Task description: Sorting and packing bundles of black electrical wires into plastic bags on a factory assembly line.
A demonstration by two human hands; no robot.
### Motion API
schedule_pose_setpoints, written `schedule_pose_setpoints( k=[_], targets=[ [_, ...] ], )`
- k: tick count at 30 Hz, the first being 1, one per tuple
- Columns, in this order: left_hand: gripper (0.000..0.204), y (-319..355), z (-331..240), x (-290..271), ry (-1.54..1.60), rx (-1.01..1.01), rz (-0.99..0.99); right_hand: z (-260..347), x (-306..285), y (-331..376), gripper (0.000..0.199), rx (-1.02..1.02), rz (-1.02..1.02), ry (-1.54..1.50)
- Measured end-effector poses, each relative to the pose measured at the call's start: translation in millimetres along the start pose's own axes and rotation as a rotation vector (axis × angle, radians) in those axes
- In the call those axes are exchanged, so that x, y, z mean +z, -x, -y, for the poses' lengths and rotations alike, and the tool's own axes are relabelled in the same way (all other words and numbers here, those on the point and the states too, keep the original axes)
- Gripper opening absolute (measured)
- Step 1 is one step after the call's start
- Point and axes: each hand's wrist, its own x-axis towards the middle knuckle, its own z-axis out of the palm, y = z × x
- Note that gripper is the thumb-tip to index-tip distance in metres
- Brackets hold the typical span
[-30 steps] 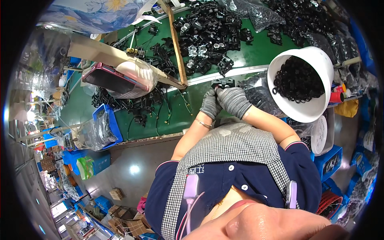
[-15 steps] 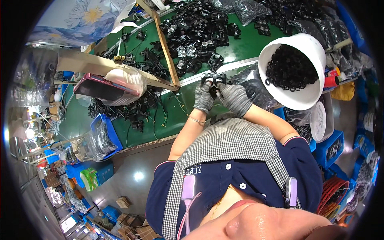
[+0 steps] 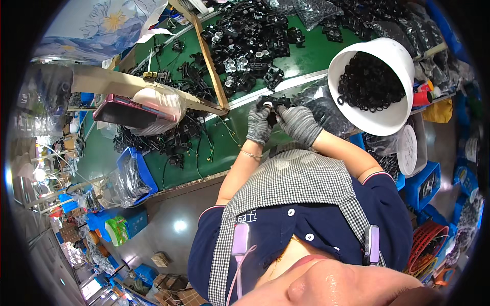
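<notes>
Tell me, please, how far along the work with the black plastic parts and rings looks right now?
Done: cannot be told for sure; a heap of black parts with pale inserts lies beyond the wooden strip. In hand: the gloved left hand and right hand hold one black part together over the green table. Left: the white bowl holds many black rings.

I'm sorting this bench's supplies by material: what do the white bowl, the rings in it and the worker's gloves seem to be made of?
White bowl: probably plastic, smooth with a soft sheen and a thin, even rim.
Black rings: likely rubber, matte and thin, lying in a loose tangle; too small to be sure.
Gloves on the left hand and right hand: grey knit fabric, with a ribbed, dull surface.
</notes>
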Motion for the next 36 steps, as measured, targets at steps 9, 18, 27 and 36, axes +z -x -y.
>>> schedule_pose_setpoints(
  k=[9, 18, 27, 36],
  targets=[
    [0.021, -16.7, 13.2, -13.1, 0.239, -0.114, -0.048, -4.3, -2.1, 1.0, 0.019, -0.243, -0.142, 0.109],
    [0.019, -25.3, 11.3, -34.5, 0.291, -0.276, 0.067, -18.7, 16.0, -4.7, 0.040, 0.027, -0.143, -0.374],
    [0.026, -32.3, 4.3, -30.8, 0.357, -0.191, 0.095, -12.2, 31.9, -8.8, 0.039, 0.101, -0.229, -0.555],
    [0.025, -46.1, 10.7, -32.5, 0.298, -0.190, -0.131, -15.6, 35.7, -27.0, 0.039, 0.139, -0.115, -0.587]
  ],
)
